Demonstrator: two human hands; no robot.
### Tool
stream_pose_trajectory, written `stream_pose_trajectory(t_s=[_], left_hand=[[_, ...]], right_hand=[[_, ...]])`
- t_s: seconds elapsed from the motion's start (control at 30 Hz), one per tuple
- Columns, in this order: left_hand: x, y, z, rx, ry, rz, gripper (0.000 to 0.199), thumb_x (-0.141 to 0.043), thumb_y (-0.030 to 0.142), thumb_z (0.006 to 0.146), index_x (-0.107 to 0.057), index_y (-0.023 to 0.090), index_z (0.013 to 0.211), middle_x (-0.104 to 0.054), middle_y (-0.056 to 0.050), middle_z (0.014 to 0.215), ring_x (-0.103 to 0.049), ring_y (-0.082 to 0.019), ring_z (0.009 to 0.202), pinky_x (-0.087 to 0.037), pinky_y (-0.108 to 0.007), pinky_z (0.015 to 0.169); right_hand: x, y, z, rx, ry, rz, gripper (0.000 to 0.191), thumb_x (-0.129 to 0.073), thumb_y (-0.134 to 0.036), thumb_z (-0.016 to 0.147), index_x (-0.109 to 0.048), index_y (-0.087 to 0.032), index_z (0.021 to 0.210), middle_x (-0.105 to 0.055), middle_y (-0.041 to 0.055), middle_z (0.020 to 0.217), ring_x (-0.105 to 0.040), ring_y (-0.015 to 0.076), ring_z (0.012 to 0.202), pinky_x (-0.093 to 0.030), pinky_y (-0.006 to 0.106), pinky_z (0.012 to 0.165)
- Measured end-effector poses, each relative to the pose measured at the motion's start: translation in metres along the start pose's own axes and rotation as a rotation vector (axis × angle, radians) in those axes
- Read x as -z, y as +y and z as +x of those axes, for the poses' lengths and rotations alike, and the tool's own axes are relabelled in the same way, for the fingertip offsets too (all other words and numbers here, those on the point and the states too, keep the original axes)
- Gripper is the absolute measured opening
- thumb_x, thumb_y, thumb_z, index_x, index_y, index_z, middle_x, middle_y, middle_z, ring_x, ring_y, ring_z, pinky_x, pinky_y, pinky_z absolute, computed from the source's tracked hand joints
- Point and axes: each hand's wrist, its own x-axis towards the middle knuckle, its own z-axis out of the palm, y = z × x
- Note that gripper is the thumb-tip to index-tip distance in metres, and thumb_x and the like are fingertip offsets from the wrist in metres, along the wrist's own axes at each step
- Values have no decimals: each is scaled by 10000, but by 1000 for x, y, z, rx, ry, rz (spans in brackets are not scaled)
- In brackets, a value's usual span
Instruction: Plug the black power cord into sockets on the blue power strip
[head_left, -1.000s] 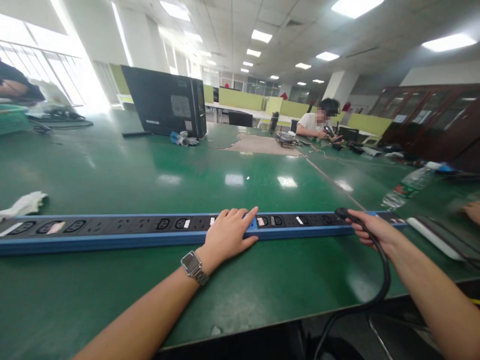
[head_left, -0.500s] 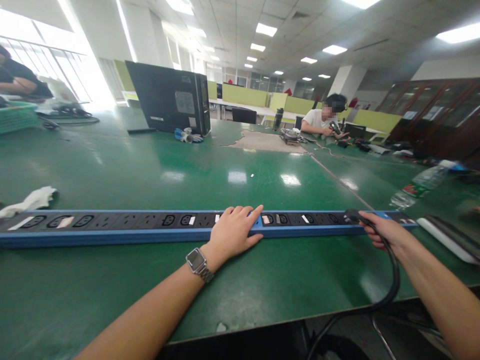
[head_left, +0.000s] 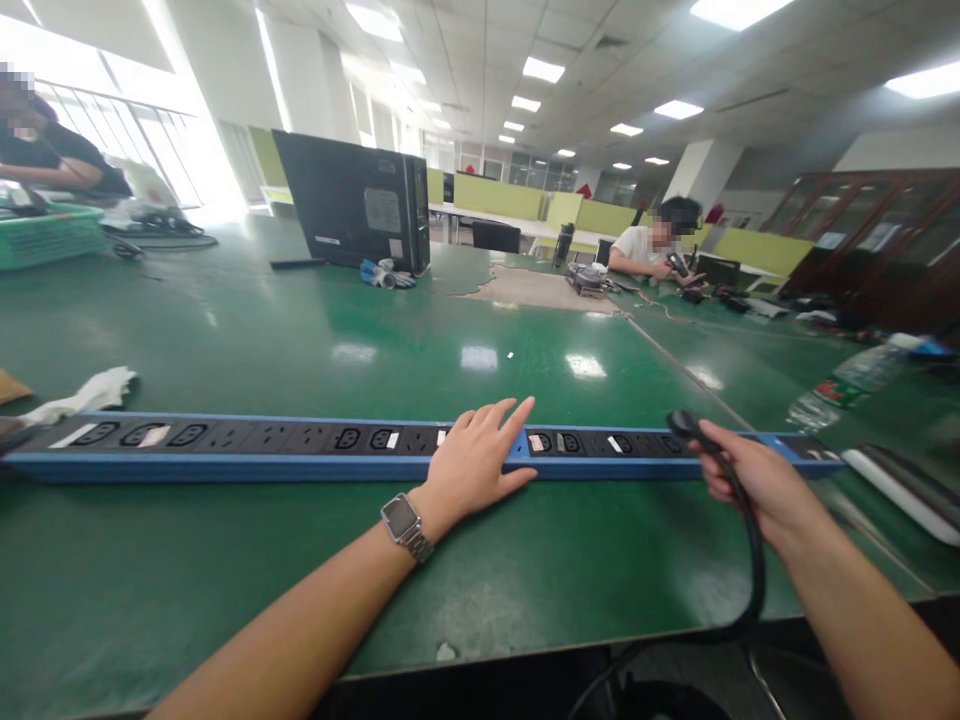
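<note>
A long blue power strip [head_left: 262, 468] with a row of black sockets lies across the green table. My left hand [head_left: 476, 460], with a watch on its wrist, rests flat on the strip's middle, fingers spread and holding nothing. Near the strip's right part, my right hand [head_left: 742, 475] pinches a black plug [head_left: 684, 425], which appears raised just over the sockets. The plug's black cable [head_left: 756, 575] curves down past the table's front edge.
A black computer case [head_left: 352, 205] stands at the back, gloves [head_left: 386, 273] beside it. A plastic bottle [head_left: 851, 385] and a white-and-black object [head_left: 904, 495] lie right. White cloth [head_left: 90, 393] and a green basket [head_left: 52, 240] are left. Two people sit beyond.
My right hand has lifted the plug off the strip and moved it slightly left. My left hand stays on the strip. The view has shifted a little.
</note>
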Motion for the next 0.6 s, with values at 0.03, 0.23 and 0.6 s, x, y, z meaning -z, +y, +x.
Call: stream_pose_trajectory(t_s=[0.03, 0.23, 0.6], left_hand=[[0, 0, 0, -4, 30, -12, 886, -660, 499, 822, -201, 224, 1529, -415, -144, 1485, -442, -312, 1312, -387, -463, 1058], [-4, -5, -5, -98, 145, -98, 628, -601, 362, 885, -361, 267, 1457, -463, -119, 1424, -488, -273, 1257, -422, -421, 1023], [48, -67, -17, 311, 503, 24, 355, -545, 437, 897, -552, 190, 1151, -584, -104, 1113, -582, -266, 1051, -497, -404, 916]], right_hand=[[-19, -5, -12, -41, -81, 8, 394, -659, -541, 757, -626, -149, 776, -478, -36, 507, -387, 75, 376, -259, 200, 361], [-130, -27, -71, 174, -582, -148, 418, -549, -547, 839, -596, -153, 709, -536, -13, 588, -434, 77, 445, -299, 207, 423], [-120, 42, -40, 469, -3, -329, 457, -510, -517, 887, -683, -156, 666, -527, -4, 527, -486, 143, 534, -348, 245, 542]])
